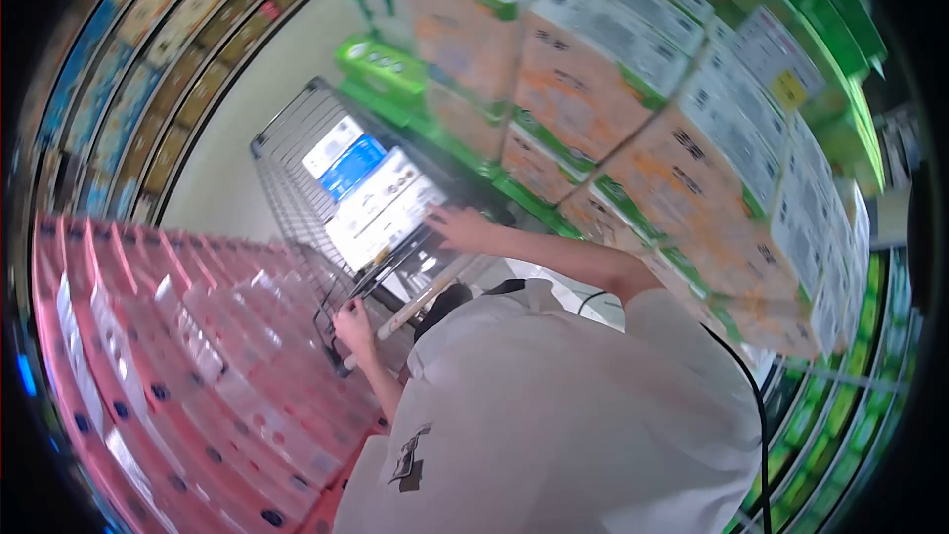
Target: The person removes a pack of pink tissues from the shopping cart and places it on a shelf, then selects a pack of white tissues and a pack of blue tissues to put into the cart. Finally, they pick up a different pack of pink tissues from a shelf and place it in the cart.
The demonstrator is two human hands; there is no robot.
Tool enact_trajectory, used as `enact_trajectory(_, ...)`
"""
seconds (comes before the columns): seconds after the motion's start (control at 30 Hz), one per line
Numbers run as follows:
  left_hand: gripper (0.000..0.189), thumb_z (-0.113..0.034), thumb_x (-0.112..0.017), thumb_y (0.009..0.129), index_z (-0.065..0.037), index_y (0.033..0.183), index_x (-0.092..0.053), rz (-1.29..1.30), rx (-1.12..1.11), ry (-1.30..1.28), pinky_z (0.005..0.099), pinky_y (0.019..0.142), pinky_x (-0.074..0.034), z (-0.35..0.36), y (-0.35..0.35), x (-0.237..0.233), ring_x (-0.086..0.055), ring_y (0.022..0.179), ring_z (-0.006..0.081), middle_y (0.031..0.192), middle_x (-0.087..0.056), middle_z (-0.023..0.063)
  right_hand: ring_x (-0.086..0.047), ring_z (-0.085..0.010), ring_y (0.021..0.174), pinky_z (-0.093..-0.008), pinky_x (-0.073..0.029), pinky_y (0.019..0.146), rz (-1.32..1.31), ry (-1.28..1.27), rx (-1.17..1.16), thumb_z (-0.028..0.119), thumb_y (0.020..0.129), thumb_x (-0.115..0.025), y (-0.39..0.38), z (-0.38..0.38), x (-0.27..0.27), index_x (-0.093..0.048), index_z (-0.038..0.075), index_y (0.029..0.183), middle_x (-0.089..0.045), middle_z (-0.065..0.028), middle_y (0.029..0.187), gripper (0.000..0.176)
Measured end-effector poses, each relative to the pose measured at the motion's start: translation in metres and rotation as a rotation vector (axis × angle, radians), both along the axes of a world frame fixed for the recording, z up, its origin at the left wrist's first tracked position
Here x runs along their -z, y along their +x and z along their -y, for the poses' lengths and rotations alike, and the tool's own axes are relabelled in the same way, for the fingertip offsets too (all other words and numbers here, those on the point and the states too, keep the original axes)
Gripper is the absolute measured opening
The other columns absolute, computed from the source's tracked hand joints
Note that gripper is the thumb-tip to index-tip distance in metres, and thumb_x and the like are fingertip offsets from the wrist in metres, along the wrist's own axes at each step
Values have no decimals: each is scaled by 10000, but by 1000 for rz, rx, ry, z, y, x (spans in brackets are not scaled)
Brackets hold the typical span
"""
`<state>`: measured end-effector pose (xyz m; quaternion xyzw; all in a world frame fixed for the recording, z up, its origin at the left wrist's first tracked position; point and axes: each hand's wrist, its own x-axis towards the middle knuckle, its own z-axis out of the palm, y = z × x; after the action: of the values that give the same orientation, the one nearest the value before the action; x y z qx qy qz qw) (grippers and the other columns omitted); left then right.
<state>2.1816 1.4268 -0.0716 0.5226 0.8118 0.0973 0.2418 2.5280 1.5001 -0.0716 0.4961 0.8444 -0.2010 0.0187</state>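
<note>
A wire shopping cart [287,173] stands in front of me and holds a white box [386,213] and a blue and white package [351,166]. My right hand [462,228] is over the near edge of the white box, its fingers apart and holding nothing. Near the left end of the cart's handle [420,299] is my left hand [352,324], with its fingers curled together. What the left hand holds, if anything, is too small to make out.
Stacked pink packages [198,366] rise at the left, close to the cart. Large orange and white cartons [633,129] are piled at the right. Shelves of goods [148,69] stand at the upper left, and green items [381,69] lie beyond the cart. A black cable [759,405] hangs at my right.
</note>
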Motion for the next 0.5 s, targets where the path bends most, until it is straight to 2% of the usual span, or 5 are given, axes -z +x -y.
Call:
enact_trajectory(0.07, 405, -395, -622, 960, -39, 1090, -763, 13, 65, -74, 500, 875, -521, -17, -16, 15, -663, 997, 401, 1013, -722, 228, -595, -360, 1172, -509, -552, 850, -61, 14, -21, 457, 950, -627, 6, -4, 1, -567, 121, 1302, -475, -179, 1422, 490)
enact_trajectory(0.13, 438, -396, -617, 959, -4, 1099, -753, 13, 99, -37, 512, 855, -526, -32, -21, 10, -681, 972, 405, 1026, -733, 217, -599, -350, 1129, -498, -515, 872, -167, -244, 85, 498, 954, -590, 10, -1, 9, -611, 126, 1217, -556, -148, 1273, 456)
enact_trajectory(0.23, 434, -398, -638, 953, -7, 1102, -754, -5, 128, -22, 514, 851, -528, -52, -28, 13, -677, 979, 398, 1016, -731, 226, -598, -323, 1074, -479, -456, 909, -148, -145, -28, 536, 948, -570, 16, 1, 0, -628, 142, 1167, -594, -114, 1122, 454)
enact_trajectory(0.33, 434, -397, -649, 948, -4, 1100, -753, -25, 102, -27, 504, 858, -531, -66, -39, 28, -675, 989, 391, 1030, -731, 222, -594, -299, 1040, -464, -413, 928, -153, 104, -64, 543, 936, -578, 11, 2, 1, -643, 152, 1146, -611, -92, 1075, 448)
enact_trajectory(0.5, 380, -374, -636, 961, -42, 1095, -763, 2, 89, -45, 496, 869, -529, -89, -49, 30, -670, 997, 391, 1009, -722, 231, -542, -276, 1064, -455, -385, 992, -157, 191, 99, 445, 922, -642, -20, -5, -14, -647, 135, 1111, -585, -78, 1042, 363)
